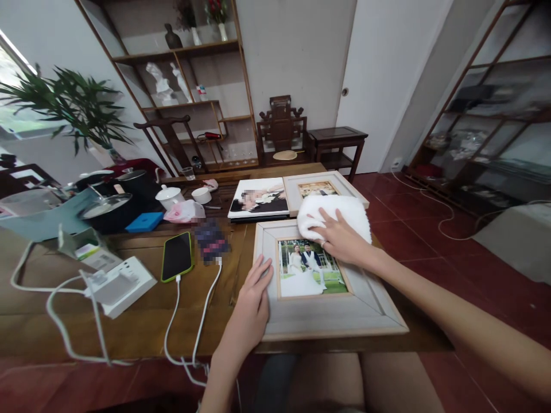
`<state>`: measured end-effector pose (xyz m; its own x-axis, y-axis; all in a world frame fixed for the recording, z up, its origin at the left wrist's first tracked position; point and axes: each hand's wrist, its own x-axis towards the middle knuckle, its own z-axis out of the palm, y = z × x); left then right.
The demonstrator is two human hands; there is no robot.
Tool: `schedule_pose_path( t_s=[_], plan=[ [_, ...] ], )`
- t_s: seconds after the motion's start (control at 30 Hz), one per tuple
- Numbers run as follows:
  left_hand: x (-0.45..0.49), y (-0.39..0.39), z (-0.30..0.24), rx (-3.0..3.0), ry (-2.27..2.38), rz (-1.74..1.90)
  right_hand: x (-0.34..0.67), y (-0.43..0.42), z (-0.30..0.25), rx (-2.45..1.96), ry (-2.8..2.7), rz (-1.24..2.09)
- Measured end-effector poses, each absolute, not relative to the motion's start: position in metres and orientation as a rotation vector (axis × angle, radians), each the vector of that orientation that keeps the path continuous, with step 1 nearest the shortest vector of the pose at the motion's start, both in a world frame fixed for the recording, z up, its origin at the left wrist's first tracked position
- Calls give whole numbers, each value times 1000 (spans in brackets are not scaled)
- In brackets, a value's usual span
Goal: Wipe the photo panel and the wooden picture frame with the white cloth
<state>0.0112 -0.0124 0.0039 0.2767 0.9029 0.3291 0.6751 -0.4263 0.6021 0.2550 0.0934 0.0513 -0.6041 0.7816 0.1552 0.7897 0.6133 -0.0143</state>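
A picture frame (327, 315) with a wide pale border lies on the wooden table in front of me. Its photo (312, 269) shows two people outdoors on a swing bench. My left hand (253, 298) rests along the frame's left edge, fingers stretched out and holding nothing. At the frame's upper right, my right hand (342, 235) presses on a fluffy white cloth (336, 209), its fingers spread over the fabric. The cloth hides the frame's top right part and overlaps a second pale frame (293, 192) behind. Beside that one lies a white-edged photo panel (258, 198).
Left of the frame lie a green-cased phone (177, 258) and a blurred dark item (210, 241), both with white cables. A white power strip (123, 287), blue box (144, 222), lidded white pot (169, 197) and black pans (107, 212) crowd the table's left.
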Motion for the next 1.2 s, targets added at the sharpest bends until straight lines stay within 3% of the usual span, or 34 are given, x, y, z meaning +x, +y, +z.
schedule_pose_path(
  t_s=[0.17,0.43,0.57,0.77,0.87,1.0,1.2],
  plan=[
    [12,-12,3,2220,1444,919,239,36,54,-1159,-2823,201],
    [13,-12,2,2216,1441,960,256,-57,104,-881,-2992,763],
    [13,-12,2,2219,1416,972,268,-42,91,-944,-2978,602],
    [13,-12,2,2197,1414,999,287,53,62,-1205,-2705,-140],
    [13,-12,3,2185,1414,988,279,89,59,-1292,-2688,-322],
    [13,-13,5,2182,1429,960,255,86,59,-1337,-2819,-252],
    [14,-13,4,2217,1465,940,244,3,57,-1221,-3017,148]
  ],
)
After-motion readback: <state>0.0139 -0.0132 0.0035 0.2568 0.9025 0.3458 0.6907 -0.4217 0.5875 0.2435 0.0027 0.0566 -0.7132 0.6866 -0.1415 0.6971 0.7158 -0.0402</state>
